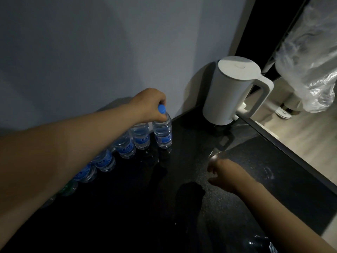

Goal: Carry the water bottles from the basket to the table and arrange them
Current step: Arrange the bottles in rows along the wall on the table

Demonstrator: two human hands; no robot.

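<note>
A dark glossy table (127, 216) is set against a pale wall (91, 52), with a white kettle (231, 94) stood at its far right corner. A row of water bottles (125, 146) is lined along the wall side, and the end bottle (163, 133), upright nearest the kettle, is gripped at its neck by the left hand (150, 104). The right hand (225, 175), blurred, is held over the table, fingers loosely spread, nothing held.
</note>
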